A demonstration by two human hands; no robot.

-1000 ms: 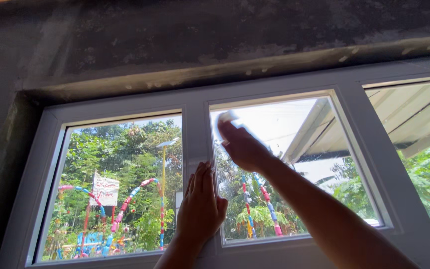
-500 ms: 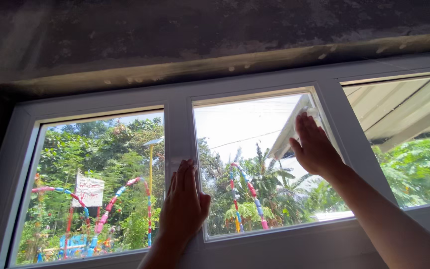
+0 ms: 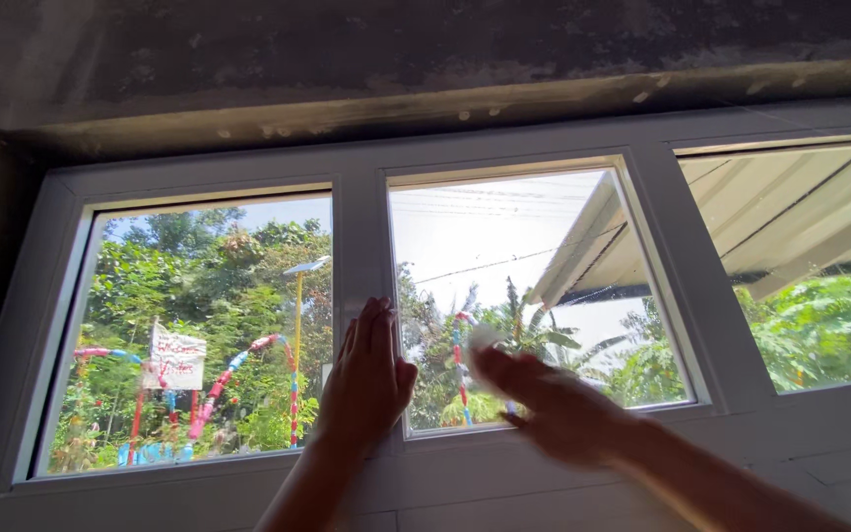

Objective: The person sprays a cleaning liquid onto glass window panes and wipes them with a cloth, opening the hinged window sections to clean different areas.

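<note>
View from below of a white-framed window [image 3: 504, 473] with 3 glass panes, set in a rough, dark grey concrete wall [image 3: 347, 59]. The person's left hand [image 3: 368, 379] is pressed flat against the white upright bar [image 3: 359, 246] between the left pane and the middle pane, its fingers [image 3: 374, 325] straight, close together and holding nothing. The right hand [image 3: 558, 409] is blurred low on the middle glass pane [image 3: 504, 256], near the bottom edge; a small pale wad, probably a white cloth [image 3: 483, 340], shows at its fingertips against the glass, but the blur hides whether those fingers are curled round it or only pressing it flat, so I cannot tell the grip. Beyond the glass are green trees [image 3: 199, 276], a red and blue striped arch [image 3: 238, 360], a white sign [image 3: 177, 357] and a pale roof overhang [image 3: 790, 227] on the right. Judged risks: the cloth looks loosely held, so a quick sweep could let it slip from the hand and drop below the sill; the pale wad is small, so bare fingertips or the palm may drag on the glass and leave smears; the left hand leaning on the bar could slide onto the left pane [image 3: 199, 335] and print it; hard pressure while reaching upward could strain balance, since both arms are raised
</note>
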